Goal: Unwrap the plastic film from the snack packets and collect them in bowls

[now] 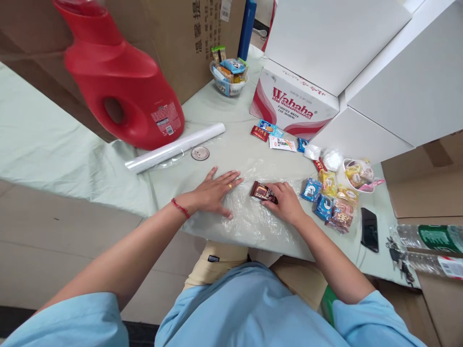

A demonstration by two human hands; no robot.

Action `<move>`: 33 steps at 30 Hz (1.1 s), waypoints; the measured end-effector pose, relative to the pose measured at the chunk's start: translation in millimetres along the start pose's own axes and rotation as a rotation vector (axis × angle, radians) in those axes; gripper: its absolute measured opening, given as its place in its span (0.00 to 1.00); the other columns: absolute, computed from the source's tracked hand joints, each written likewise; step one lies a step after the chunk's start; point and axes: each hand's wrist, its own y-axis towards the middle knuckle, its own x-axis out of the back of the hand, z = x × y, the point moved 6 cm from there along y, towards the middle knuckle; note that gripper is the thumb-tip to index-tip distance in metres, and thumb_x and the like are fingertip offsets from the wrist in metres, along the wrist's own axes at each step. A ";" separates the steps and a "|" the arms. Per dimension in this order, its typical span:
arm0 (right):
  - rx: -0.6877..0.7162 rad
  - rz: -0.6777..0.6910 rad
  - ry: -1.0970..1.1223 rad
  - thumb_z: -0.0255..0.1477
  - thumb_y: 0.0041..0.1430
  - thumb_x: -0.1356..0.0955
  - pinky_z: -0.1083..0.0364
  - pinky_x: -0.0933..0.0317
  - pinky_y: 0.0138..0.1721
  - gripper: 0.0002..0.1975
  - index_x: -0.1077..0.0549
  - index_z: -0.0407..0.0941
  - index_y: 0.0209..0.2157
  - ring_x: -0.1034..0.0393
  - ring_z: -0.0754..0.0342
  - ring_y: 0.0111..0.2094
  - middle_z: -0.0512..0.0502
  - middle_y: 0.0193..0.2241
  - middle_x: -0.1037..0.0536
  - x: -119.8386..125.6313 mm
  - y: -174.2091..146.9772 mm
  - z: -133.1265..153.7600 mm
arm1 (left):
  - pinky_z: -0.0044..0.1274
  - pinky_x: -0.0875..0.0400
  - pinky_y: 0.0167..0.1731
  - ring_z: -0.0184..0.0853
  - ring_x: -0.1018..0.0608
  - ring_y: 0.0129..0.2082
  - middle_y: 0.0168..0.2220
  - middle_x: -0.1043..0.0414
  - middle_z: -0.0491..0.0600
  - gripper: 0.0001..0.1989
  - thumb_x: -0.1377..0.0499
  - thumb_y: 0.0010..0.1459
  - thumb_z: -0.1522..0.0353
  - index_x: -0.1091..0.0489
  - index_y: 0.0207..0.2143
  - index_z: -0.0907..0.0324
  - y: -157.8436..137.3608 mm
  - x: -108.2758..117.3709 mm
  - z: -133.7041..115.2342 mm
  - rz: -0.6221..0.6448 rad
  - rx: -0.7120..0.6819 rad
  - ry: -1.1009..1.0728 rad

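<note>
A clear plastic sheet (246, 226) lies wrinkled on the cloth-covered table in front of me. My left hand (215, 193) presses flat on its left part, fingers spread, holding nothing. My right hand (285, 201) grips the right end of a brown snack packet (261, 191), which lies on the sheet; the fingers cover that end. To the left is a roll of plastic wrap (177, 147), with a round badge-like disc (200, 153) beside it. Blue snack packets (311, 189) and yellow snack packets (327, 182) sit in a loose heap right of my right hand.
A red detergent jug (123, 77) stands at the back left, before a cardboard box (173, 43). A bowl of snacks (231, 89) and a Wahaha carton (294, 103) stand behind. At right are a white cup (345, 180), a phone (369, 230), keys (400, 260) and plastic bottles (430, 237).
</note>
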 end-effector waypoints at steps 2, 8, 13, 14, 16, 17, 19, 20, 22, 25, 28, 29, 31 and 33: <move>0.000 0.018 -0.069 0.41 0.65 0.26 0.39 0.37 0.55 0.30 0.30 0.46 0.65 0.34 0.36 0.53 0.35 0.58 0.24 1.4 2.9 4.9 | 0.53 0.79 0.70 0.52 0.55 0.79 0.79 0.66 0.60 0.63 0.34 0.51 0.41 0.60 0.78 0.54 0.3 0.2 -0.4 -0.001 0.002 -0.002; 0.026 0.025 -0.131 0.33 0.73 0.35 0.43 0.37 0.53 0.18 0.25 0.46 0.60 0.32 0.39 0.51 0.37 0.55 0.21 10.4 4.8 9.8 | 0.51 0.80 0.71 0.54 0.55 0.78 0.79 0.66 0.60 0.63 0.34 0.51 0.41 0.61 0.78 0.53 0.6 -2.2 0.4 -0.015 0.001 0.009; -0.098 -0.067 0.091 0.34 0.77 0.43 0.46 0.35 0.51 0.22 0.25 0.44 0.60 0.27 0.43 0.47 0.38 0.45 0.17 31.1 14.5 -14.9 | 0.50 0.79 0.71 0.54 0.54 0.78 0.79 0.64 0.60 0.61 0.35 0.52 0.40 0.60 0.78 0.52 -0.1 -1.8 0.4 -0.020 -0.011 0.002; -0.092 -0.040 0.165 0.34 0.77 0.43 0.47 0.34 0.51 0.22 0.24 0.45 0.60 0.26 0.44 0.47 0.39 0.46 0.17 30.0 17.7 -16.4 | 0.51 0.79 0.71 0.54 0.54 0.78 0.79 0.64 0.61 0.61 0.35 0.52 0.41 0.60 0.78 0.53 -0.1 -1.6 0.4 -0.020 -0.011 -0.004; -0.064 0.044 0.245 0.32 0.76 0.42 0.48 0.34 0.52 0.20 0.23 0.48 0.58 0.25 0.46 0.47 0.42 0.47 0.17 22.1 23.1 -14.9 | 0.52 0.79 0.71 0.54 0.54 0.78 0.79 0.64 0.61 0.62 0.34 0.51 0.41 0.60 0.78 0.54 -0.1 -1.3 0.0 -0.019 -0.014 -0.011; -0.057 0.072 0.232 0.31 0.75 0.41 0.48 0.35 0.53 0.20 0.22 0.48 0.56 0.26 0.46 0.47 0.42 0.47 0.17 17.4 25.0 -13.3 | 0.53 0.79 0.71 0.54 0.54 0.78 0.79 0.64 0.61 0.62 0.34 0.51 0.42 0.60 0.78 0.54 0.1 -1.1 -0.2 -0.022 -0.018 -0.012; -0.076 0.064 0.138 0.31 0.74 0.39 0.45 0.37 0.56 0.19 0.21 0.46 0.55 0.28 0.44 0.49 0.39 0.48 0.18 10.4 26.5 -10.9 | 0.53 0.78 0.70 0.55 0.54 0.78 0.79 0.63 0.62 0.62 0.34 0.51 0.42 0.60 0.78 0.54 0.4 -0.6 -0.7 -0.034 -0.027 -0.014; -0.092 0.043 0.092 0.32 0.73 0.38 0.43 0.38 0.56 0.18 0.21 0.45 0.55 0.30 0.42 0.50 0.37 0.49 0.19 8.5 26.2 -9.6 | 0.53 0.78 0.70 0.55 0.54 0.78 0.79 0.63 0.62 0.62 0.34 0.51 0.43 0.60 0.78 0.54 0.5 -0.4 -0.8 -0.039 -0.031 -0.016; -0.099 0.021 0.048 0.38 0.73 0.36 0.42 0.39 0.56 0.19 0.22 0.45 0.57 0.33 0.40 0.53 0.35 0.53 0.21 6.1 24.2 -4.8 | 0.53 0.78 0.71 0.55 0.54 0.78 0.79 0.63 0.62 0.61 0.34 0.52 0.43 0.60 0.78 0.54 0.5 -0.4 -0.5 -0.036 -0.034 -0.020; -0.054 0.086 0.023 0.44 0.66 0.29 0.41 0.39 0.55 0.27 0.26 0.48 0.62 0.36 0.36 0.56 0.36 0.55 0.22 3.4 21.0 5.3 | 0.52 0.78 0.71 0.54 0.54 0.78 0.79 0.64 0.61 0.61 0.34 0.52 0.43 0.61 0.78 0.54 0.0 -0.3 0.5 -0.023 -0.031 -0.027; -0.066 0.135 -0.040 0.38 0.62 0.26 0.40 0.39 0.54 0.29 0.28 0.47 0.63 0.37 0.34 0.57 0.36 0.54 0.22 4.6 20.0 8.1 | 0.52 0.78 0.71 0.53 0.54 0.78 0.79 0.64 0.61 0.61 0.35 0.52 0.43 0.62 0.78 0.54 -0.3 0.2 1.1 -0.023 -0.031 -0.033; -0.072 0.143 -0.049 0.36 0.62 0.26 0.40 0.39 0.54 0.28 0.28 0.47 0.63 0.37 0.34 0.57 0.36 0.54 0.22 5.1 20.1 7.7 | 0.52 0.78 0.71 0.53 0.54 0.78 0.79 0.64 0.61 0.62 0.35 0.52 0.43 0.62 0.78 0.54 -0.3 0.3 1.1 -0.023 -0.033 -0.035; -0.064 0.147 -0.046 0.34 0.62 0.26 0.40 0.39 0.53 0.28 0.28 0.46 0.62 0.37 0.35 0.56 0.36 0.54 0.22 6.1 20.4 7.0 | 0.52 0.79 0.70 0.53 0.55 0.78 0.79 0.65 0.61 0.62 0.34 0.51 0.42 0.61 0.78 0.54 0.0 0.1 0.8 -0.021 -0.035 -0.039; -0.027 0.140 -0.036 0.33 0.62 0.27 0.40 0.39 0.54 0.27 0.28 0.46 0.63 0.37 0.35 0.56 0.36 0.55 0.22 6.5 20.8 7.7 | 0.53 0.79 0.70 0.53 0.55 0.78 0.79 0.65 0.62 0.63 0.34 0.51 0.42 0.61 0.78 0.55 0.4 0.1 0.3 -0.017 -0.035 -0.043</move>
